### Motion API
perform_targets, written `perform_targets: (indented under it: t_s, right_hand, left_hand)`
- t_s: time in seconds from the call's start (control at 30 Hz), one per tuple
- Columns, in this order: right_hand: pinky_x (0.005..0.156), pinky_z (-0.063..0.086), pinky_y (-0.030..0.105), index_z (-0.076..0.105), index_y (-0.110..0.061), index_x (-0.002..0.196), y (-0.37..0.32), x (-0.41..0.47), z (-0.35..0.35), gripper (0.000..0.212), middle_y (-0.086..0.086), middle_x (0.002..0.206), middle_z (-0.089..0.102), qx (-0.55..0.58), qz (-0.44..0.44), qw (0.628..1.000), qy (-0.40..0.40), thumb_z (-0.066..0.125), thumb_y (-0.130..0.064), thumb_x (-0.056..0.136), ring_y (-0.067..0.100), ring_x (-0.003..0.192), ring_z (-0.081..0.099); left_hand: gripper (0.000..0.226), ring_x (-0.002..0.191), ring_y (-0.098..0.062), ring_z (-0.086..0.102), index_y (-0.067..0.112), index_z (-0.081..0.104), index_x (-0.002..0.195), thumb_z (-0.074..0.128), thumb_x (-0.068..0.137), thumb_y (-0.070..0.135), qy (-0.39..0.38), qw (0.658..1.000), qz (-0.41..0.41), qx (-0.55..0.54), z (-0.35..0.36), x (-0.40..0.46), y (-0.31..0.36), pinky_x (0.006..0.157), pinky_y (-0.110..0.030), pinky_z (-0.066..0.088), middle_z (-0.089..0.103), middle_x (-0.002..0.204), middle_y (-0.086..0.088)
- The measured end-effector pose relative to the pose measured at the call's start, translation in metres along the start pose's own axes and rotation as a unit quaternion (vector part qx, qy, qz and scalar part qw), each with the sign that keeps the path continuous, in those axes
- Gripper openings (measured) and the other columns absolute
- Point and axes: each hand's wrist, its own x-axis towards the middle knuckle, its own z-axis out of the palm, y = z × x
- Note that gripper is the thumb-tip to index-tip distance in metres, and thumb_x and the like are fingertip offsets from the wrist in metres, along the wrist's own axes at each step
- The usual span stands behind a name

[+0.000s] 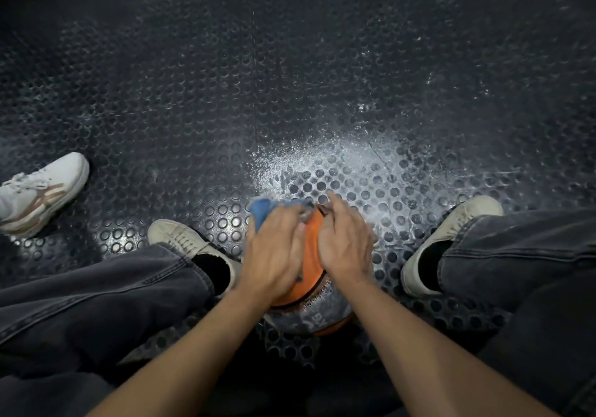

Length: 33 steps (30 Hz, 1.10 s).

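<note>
Left hand clamps crumpled blue cloth on round orange ball; right hand flat, fingers together.

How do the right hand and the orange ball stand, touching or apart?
Touching. The head view shows the right hand lying flat on the orange ball, with no gap.

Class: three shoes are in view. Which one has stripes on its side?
The white shoe at far left; the two beige shoes flanking the ball are plain.
</note>
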Motion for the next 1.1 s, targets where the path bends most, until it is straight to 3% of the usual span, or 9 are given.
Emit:
perform_targets:
  t_s: [0.07, 0.17, 0.37, 0.5, 0.67, 0.73, 0.8, 1.0, 1.1]
  right_hand:
    - [0.102, 0.03, 0.032, 0.037, -0.036, 0.15, 0.003, 0.002, -0.001, 0.044, -0.002, 0.135, 0.056, 0.012, -0.003, 1.0, -0.014, 0.032, -0.029, 0.107, 0.017, 0.125, 0.046]
    - [0.09, 0.023, 0.028, 0.04, -0.034, 0.148, 0.002, 0.005, 0.001, 0.041, -0.002, 0.127, 0.058, 0.025, 0.0, 1.0, -0.016, 0.033, -0.028, 0.107, 0.013, 0.112, 0.046]
    - [0.088, 0.026, 0.026, 0.037, -0.035, 0.148, 0.008, 0.012, -0.001, 0.045, -0.004, 0.132, 0.06, 0.043, 0.01, 0.999, -0.009, 0.034, -0.02, 0.105, 0.019, 0.119, 0.052]
    - [0.086, 0.023, 0.024, 0.039, -0.035, 0.145, 0.003, 0.01, 0.003, 0.044, -0.008, 0.128, 0.061, 0.018, -0.011, 1.0, -0.019, 0.037, -0.019, 0.104, 0.016, 0.119, 0.051]
    - [0.098, 0.046, 0.04, 0.048, -0.035, 0.139, 0.013, 0.016, -0.004, 0.038, -0.004, 0.125, 0.063, 0.049, 0.004, 0.999, -0.021, 0.034, -0.023, 0.106, 0.022, 0.111, 0.058]
    - [0.102, 0.047, 0.047, 0.049, -0.033, 0.139, 0.016, 0.016, -0.007, 0.039, -0.008, 0.131, 0.061, 0.053, -0.025, 0.998, -0.032, 0.035, -0.018, 0.106, 0.018, 0.109, 0.059]
    - [0.106, 0.044, 0.046, 0.05, -0.03, 0.139, 0.017, 0.015, -0.008, 0.04, -0.009, 0.136, 0.06, 0.06, -0.047, 0.996, -0.036, 0.036, -0.013, 0.105, 0.013, 0.112, 0.056]
    - [0.106, 0.038, 0.03, 0.062, -0.027, 0.129, 0.046, 0.004, -0.023, 0.045, -0.003, 0.134, 0.062, 0.086, -0.05, 0.995, -0.02, 0.036, -0.003, 0.101, 0.016, 0.125, 0.053]
    - [0.097, 0.035, 0.023, 0.062, -0.026, 0.129, 0.047, 0.005, -0.027, 0.044, -0.003, 0.135, 0.061, 0.089, -0.06, 0.993, -0.049, 0.036, -0.004, 0.102, 0.013, 0.123, 0.052]
  left_hand:
    - [0.034, 0.115, -0.016, 0.052, 0.03, 0.051, 0.118, 0.024, 0.101, 0.042, -0.053, 0.999, 0.003, -0.007, 0.0, 0.015, -0.002, 0.1, -0.043, 0.037, 0.059, 0.119, 0.005]
    - [0.031, 0.098, -0.019, 0.052, 0.022, 0.055, 0.099, 0.028, 0.104, 0.038, -0.119, 0.979, -0.161, -0.037, -0.005, 0.06, -0.005, 0.078, -0.027, 0.04, 0.059, 0.102, -0.004]
    - [0.041, 0.133, -0.01, 0.04, 0.036, 0.052, 0.132, 0.029, 0.1, 0.046, -0.136, 0.983, 0.116, -0.03, -0.007, 0.014, -0.012, 0.11, -0.041, 0.031, 0.052, 0.14, 0.006]
    - [0.03, 0.109, -0.024, 0.053, 0.029, 0.056, 0.104, 0.028, 0.104, 0.038, -0.107, 0.981, -0.151, -0.049, -0.006, 0.057, -0.018, 0.088, -0.035, 0.04, 0.059, 0.12, -0.01]
    - [0.045, 0.136, -0.006, 0.033, 0.031, 0.042, 0.142, 0.025, 0.102, 0.043, -0.1, 0.99, 0.095, 0.009, -0.004, 0.0, 0.004, 0.116, -0.042, 0.018, 0.047, 0.143, 0.01]
    - [0.041, 0.118, -0.012, 0.049, 0.026, 0.047, 0.135, 0.024, 0.104, 0.041, -0.079, 0.996, -0.006, -0.036, -0.008, 0.009, -0.002, 0.098, -0.031, 0.041, 0.056, 0.126, 0.005]
    - [0.03, 0.096, -0.016, 0.053, 0.019, 0.051, 0.115, 0.026, 0.106, 0.033, -0.074, 0.981, -0.162, -0.072, -0.008, 0.033, -0.002, 0.073, -0.015, 0.043, 0.056, 0.098, 0.005]
    - [0.039, 0.133, -0.012, 0.038, 0.026, 0.039, 0.14, 0.032, 0.103, 0.035, -0.082, 0.996, 0.04, 0.01, 0.009, -0.012, 0.021, 0.114, -0.042, 0.026, 0.047, 0.141, 0.005]
    - [0.036, 0.11, -0.016, 0.051, 0.022, 0.044, 0.134, 0.029, 0.104, 0.036, -0.113, 0.986, -0.116, -0.036, -0.003, 0.016, 0.002, 0.104, -0.043, 0.04, 0.056, 0.122, -0.005]
